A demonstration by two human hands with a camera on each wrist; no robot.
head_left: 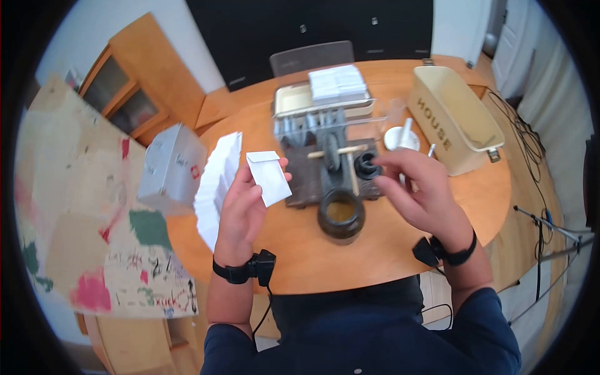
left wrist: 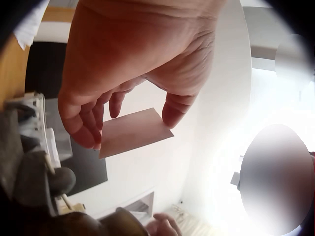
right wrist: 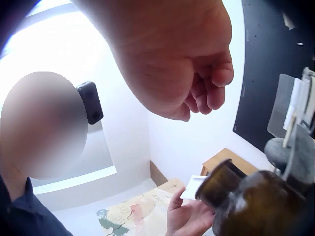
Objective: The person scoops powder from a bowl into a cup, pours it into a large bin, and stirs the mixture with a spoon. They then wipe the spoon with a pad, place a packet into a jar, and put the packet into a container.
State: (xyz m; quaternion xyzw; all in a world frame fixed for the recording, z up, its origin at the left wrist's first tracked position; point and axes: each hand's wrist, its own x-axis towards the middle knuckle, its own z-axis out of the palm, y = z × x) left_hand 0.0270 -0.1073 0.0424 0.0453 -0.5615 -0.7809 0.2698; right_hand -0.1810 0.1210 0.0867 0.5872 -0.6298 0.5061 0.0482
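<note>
A small white paper envelope [head_left: 269, 178], its flap raised at the top, is held by my left hand [head_left: 242, 209] between thumb and fingers. In the left wrist view the envelope [left wrist: 135, 132] spans the space from fingertips to thumb. My right hand [head_left: 419, 187] hovers over the table's right side with loosely bent fingers. The right wrist view shows nothing in that hand [right wrist: 182, 64]. Between the hands stands a brown glass jar [head_left: 340, 228], open-mouthed, with yellowish-brown contents. A black round lid-like piece [head_left: 365, 169] lies just left of the right fingertips.
Behind the jar, a grey grinding wheel [head_left: 333, 153] with a wooden handle stands on a dark board [head_left: 303, 184]. White folded paper [head_left: 215, 187] and a metal case [head_left: 172, 165] are at left. At back stand a tray of white envelopes [head_left: 337, 84] and a cream bin [head_left: 447, 128].
</note>
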